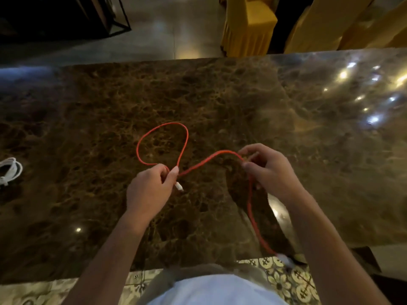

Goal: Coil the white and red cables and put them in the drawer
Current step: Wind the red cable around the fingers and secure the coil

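The left hand [149, 186] pinches the red cable [163, 137] where one loop crosses itself. The right hand [267, 168] pinches it further along — the loose end hangs down on that side. The white cable [11, 170] lies coiled far left on the table [220, 95].

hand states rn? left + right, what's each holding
Left hand: pinching the red cable at the base of its loop, near one plug.
Right hand: pinching the same red cable further along; the rest hangs down.
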A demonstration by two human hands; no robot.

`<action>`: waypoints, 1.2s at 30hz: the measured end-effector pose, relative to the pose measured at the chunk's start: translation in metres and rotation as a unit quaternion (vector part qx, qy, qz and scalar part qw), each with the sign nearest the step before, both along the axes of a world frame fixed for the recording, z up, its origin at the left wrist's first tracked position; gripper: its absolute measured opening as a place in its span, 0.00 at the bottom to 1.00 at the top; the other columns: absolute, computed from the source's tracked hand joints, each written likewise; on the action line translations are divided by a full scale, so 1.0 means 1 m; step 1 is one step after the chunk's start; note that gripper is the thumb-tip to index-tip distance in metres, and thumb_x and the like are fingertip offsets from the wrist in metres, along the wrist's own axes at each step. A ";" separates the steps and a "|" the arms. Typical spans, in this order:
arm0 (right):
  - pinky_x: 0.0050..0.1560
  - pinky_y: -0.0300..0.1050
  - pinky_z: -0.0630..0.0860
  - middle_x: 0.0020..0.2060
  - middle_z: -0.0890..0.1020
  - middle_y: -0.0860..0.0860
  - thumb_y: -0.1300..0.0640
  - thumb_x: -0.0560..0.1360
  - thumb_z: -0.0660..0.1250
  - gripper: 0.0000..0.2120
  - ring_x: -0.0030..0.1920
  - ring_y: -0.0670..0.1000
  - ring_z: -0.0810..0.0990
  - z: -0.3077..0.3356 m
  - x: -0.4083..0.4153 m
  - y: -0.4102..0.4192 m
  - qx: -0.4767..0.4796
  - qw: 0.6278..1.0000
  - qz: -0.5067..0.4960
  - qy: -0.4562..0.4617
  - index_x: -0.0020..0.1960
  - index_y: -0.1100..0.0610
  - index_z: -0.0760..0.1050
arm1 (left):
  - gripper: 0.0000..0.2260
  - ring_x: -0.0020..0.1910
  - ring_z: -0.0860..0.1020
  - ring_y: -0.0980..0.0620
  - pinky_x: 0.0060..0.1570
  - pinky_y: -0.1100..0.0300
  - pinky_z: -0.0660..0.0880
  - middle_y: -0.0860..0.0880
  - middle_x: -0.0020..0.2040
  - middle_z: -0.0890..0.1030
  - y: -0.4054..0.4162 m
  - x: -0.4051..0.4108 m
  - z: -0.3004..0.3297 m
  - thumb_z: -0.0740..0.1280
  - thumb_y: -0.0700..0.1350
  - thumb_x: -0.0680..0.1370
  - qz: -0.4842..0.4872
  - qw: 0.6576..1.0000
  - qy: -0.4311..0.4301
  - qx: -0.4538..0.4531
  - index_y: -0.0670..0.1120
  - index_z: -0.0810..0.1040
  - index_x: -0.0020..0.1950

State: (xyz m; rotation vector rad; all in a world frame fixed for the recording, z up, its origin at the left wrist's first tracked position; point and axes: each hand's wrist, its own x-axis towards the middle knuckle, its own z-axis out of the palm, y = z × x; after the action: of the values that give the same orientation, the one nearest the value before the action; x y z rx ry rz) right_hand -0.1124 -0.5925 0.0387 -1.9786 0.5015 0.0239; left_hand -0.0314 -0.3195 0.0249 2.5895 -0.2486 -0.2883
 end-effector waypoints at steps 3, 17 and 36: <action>0.27 0.44 0.80 0.38 0.78 0.57 0.69 0.80 0.69 0.09 0.33 0.51 0.82 0.005 0.010 0.024 0.181 0.978 -0.031 -0.095 0.58 0.59 0.81 | 0.21 0.33 0.75 0.53 0.29 0.60 0.62 0.53 0.34 0.76 0.010 -0.012 0.006 0.63 0.60 0.83 0.064 0.993 -0.071 0.061 0.49 0.74 0.36; 0.34 0.40 0.83 0.35 0.82 0.55 0.70 0.83 0.60 0.11 0.36 0.51 0.85 0.057 0.034 0.053 0.600 0.785 -0.117 -0.099 0.52 0.63 0.81 | 0.11 0.60 0.85 0.48 0.59 0.51 0.80 0.46 0.59 0.87 -0.016 -0.074 0.010 0.66 0.47 0.81 -0.038 0.863 0.269 -0.427 0.49 0.84 0.61; 0.51 0.45 0.71 0.48 0.78 0.52 0.51 0.77 0.72 0.08 0.52 0.54 0.76 0.059 0.007 0.065 -0.302 0.920 0.009 -0.250 0.53 0.53 0.84 | 0.18 0.37 0.87 0.37 0.51 0.48 0.81 0.45 0.22 0.77 0.003 -0.081 0.050 0.57 0.47 0.86 -0.103 0.849 0.241 -0.459 0.39 0.82 0.58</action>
State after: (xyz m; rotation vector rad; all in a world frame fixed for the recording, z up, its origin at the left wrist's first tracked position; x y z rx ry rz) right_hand -0.1050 -0.5276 0.0979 -2.4690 0.1535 -0.6848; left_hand -0.1119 -0.3168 0.0750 1.4805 -0.3665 -0.6881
